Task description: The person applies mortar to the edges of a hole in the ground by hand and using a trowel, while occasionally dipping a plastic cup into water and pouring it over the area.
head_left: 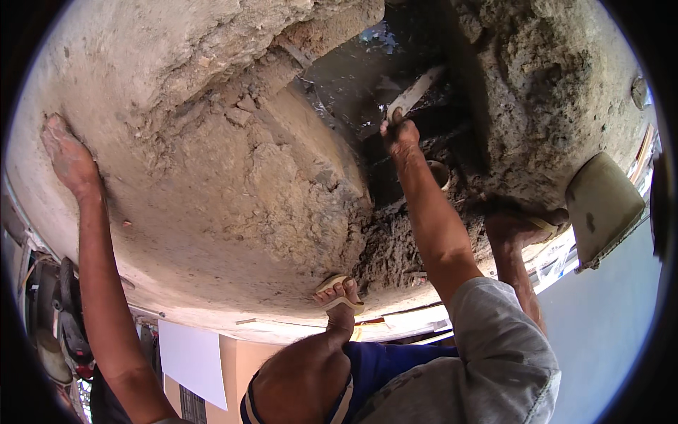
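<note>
My right hand reaches down into a pit cut through the floor, its fingers closed around one end of a pale, flat, strip-shaped piece. Whether it is a tool or a scrap, I cannot tell. The far end of that piece lies over the dark muddy water in the pit. Just below my right wrist shows the round rim of a pipe. Far to the left, my left hand rests flat on the dusty concrete, holding nothing.
Broken concrete forms the pit's right side, and loose soil and rubble cover its left edge. My sandalled feet straddle the near end beside wet mud. A grey-green rounded slab-like object stands at the right.
</note>
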